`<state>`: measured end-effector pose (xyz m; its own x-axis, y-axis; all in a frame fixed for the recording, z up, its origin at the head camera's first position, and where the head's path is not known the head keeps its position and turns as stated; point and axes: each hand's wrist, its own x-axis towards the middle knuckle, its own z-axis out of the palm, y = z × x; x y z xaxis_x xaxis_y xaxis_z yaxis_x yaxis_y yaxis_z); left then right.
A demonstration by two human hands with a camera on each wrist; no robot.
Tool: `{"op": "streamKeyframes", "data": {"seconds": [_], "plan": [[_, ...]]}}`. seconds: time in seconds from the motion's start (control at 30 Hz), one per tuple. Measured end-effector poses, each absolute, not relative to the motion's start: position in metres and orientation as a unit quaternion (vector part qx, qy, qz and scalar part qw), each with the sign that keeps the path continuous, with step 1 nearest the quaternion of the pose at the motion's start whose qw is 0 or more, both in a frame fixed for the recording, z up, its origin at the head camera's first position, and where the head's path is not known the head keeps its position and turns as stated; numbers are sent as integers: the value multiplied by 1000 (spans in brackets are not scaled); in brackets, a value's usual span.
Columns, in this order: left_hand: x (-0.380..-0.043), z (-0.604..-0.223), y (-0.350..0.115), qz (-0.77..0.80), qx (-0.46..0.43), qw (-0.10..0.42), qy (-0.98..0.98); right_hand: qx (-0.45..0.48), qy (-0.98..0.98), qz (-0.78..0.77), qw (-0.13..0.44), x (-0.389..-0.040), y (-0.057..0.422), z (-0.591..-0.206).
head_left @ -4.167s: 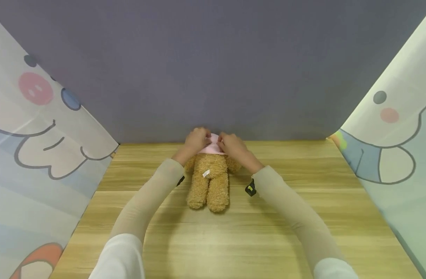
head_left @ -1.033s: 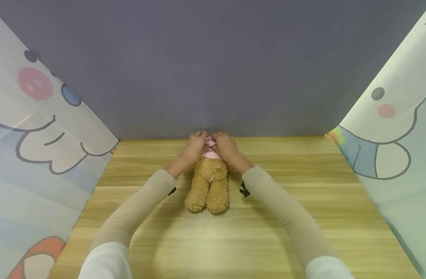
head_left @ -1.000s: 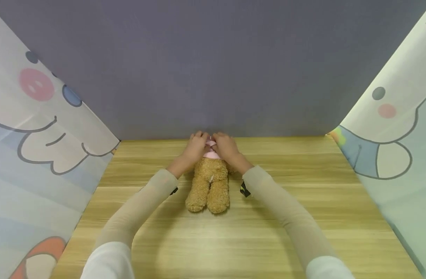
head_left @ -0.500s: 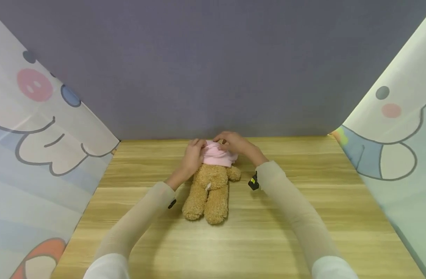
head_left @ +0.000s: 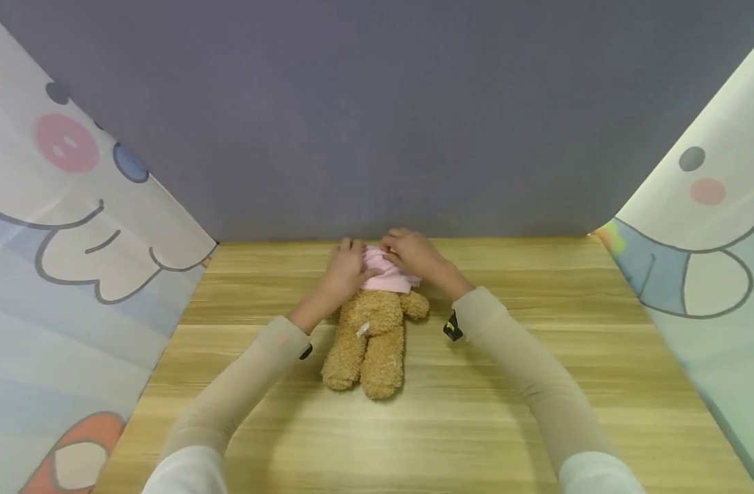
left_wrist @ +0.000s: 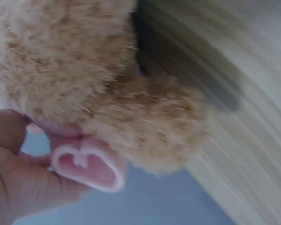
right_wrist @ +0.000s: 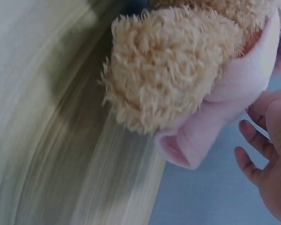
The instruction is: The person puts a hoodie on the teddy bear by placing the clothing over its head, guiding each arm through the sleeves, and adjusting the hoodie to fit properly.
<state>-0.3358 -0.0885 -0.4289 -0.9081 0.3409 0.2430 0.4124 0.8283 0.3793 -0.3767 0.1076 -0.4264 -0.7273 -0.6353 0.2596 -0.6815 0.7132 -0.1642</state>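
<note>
A tan plush teddy bear (head_left: 377,315) lies on the table with its legs toward me and a white tag at its seat. Pink clothing (head_left: 392,280) with a hem and sleeves covers its upper body. My left hand (head_left: 344,271) grips the clothing's left side, thumb across the cloth. In the left wrist view, its fingers sit beside an open pink sleeve (left_wrist: 91,164). My right hand (head_left: 414,254) pinches the cloth at the upper right; in the right wrist view, its other fingers curl loosely beside the pink sleeve (right_wrist: 192,140). The bear's head is hidden.
The wooden table (head_left: 506,412) ends at a grey back panel (head_left: 377,123). Cartoon-printed curtains (head_left: 37,274) stand along both sides. Dark wrist cameras (head_left: 453,328) hang beneath my sleeves.
My hands have moved apart from close together at the top of the clothing. The pink cloth is spread wider, the bear's right-side arm shows, and the bear lies slightly nearer me.
</note>
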Motion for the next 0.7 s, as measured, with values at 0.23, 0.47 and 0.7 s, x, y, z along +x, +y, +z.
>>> {"op": "streamKeyframes", "data": {"seconds": [0.23, 0.47, 0.7], "plan": [[-346, -426, -69, -128, -120, 39, -984, 381, -902, 163, 120, -368, 109, -425], [-359, -433, -55, -96, -65, 12, -993, 407, -896, 144, 99, -349, 111, -413], [-364, -434, -52, -105, -80, 23, -991, 429, -896, 37, 110, -342, 110, -420]]}}
